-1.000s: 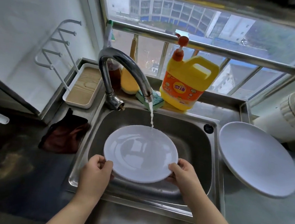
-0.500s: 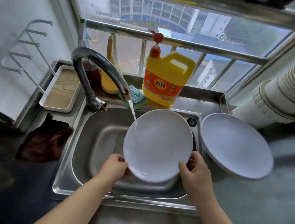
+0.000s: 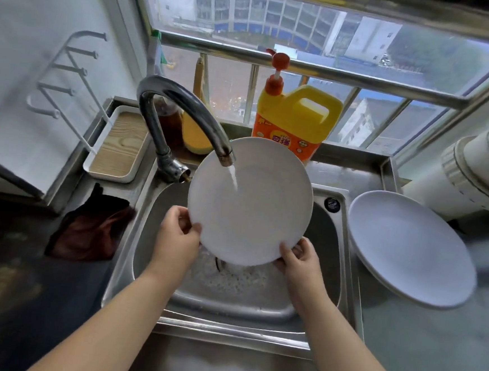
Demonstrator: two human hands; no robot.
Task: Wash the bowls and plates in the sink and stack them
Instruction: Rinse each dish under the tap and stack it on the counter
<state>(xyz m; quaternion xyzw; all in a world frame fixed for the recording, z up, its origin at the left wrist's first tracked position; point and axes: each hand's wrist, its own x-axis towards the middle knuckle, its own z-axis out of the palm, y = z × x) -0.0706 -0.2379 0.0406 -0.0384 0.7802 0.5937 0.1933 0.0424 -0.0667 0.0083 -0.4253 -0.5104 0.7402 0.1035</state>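
Over the steel sink (image 3: 345, 269), whose basin filled the middle of the view, 2 bare hands held 1 white plate tilted up on edge. Largest after the sink was the second white plate (image 3: 408, 248), lying on the grey counter (image 3: 429, 346) just right of the basin, its near edge overhanging the sink rim. The held plate (image 3: 250, 212) stood steeply, its face toward the camera, its top edge in front of the yellow detergent jug (image 3: 298, 119) on the sill. The curved faucet (image 3: 167, 106) arched over from the left, and its stream of water (image 3: 233, 178) struck the upper part of the plate's face; water splashed foamy in the basin below. A dark red cloth (image 3: 87, 231) lay crumpled left of the sink, beyond it a white tray with a wooden base (image 3: 118, 143). The left hand (image 3: 175, 235) pinched the plate's lower left rim, thumb on the front. The right hand (image 3: 299, 260) gripped the lower right rim, fingers curled behind it.
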